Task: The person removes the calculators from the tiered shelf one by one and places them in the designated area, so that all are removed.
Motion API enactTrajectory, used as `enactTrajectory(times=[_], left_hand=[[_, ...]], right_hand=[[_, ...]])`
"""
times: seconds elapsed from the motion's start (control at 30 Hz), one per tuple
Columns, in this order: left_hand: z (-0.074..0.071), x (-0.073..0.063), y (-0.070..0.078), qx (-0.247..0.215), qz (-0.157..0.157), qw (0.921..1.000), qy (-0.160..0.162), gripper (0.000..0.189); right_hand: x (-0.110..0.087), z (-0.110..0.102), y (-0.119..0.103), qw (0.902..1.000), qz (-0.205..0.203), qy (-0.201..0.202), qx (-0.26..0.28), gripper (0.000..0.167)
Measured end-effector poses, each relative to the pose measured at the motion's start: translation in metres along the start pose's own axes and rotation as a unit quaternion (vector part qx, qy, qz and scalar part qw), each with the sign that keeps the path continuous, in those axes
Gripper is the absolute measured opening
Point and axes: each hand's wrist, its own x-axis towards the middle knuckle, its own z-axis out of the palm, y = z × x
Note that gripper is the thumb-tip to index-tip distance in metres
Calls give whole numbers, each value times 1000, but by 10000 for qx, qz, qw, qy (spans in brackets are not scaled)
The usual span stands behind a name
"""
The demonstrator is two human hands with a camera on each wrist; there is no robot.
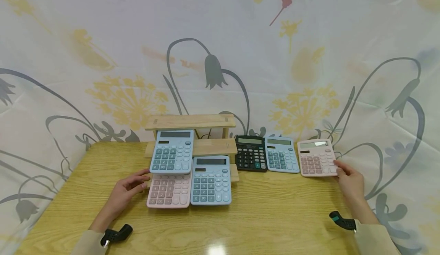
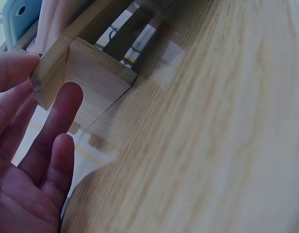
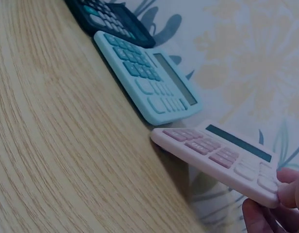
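Observation:
My right hand (image 1: 350, 182) pinches the lower right corner of a pink calculator (image 1: 317, 158), thumb on top and fingers beneath. In the right wrist view that calculator (image 3: 217, 162) is tilted, its lower edge over the tabletop. To its left stand a light blue calculator (image 1: 282, 155) and a black one (image 1: 251, 154). My left hand (image 1: 125, 190) is at the left end of a stepped wooden rack (image 1: 192, 121), fingertips against the board end (image 2: 50, 90), with its lower fingers extended. Two blue calculators (image 1: 172, 152) (image 1: 211, 180) and a pink calculator (image 1: 168, 194) lean on the rack.
The wood-grain table (image 1: 268, 217) spans the foreground. A patterned cloth (image 1: 220, 26) hangs right behind the rack and calculators. Each wrist wears a black device (image 1: 117, 234), and both sleeves are beige.

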Motion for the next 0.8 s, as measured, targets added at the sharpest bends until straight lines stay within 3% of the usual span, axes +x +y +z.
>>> enactTrajectory(times=[0.3, 0.67, 0.8], left_hand=[[1, -1, 3, -35, 10, 10000, 23, 20], [1, -1, 2, -30, 29, 10000, -18, 20], [1, -1, 3, -92, 77, 9999, -9, 20]], right_hand=[[1, 4, 6, 9995, 40, -301, 116, 51], [7, 11, 11, 9955, 808, 99, 476, 47], [9, 13, 14, 9952, 833, 263, 432, 47]])
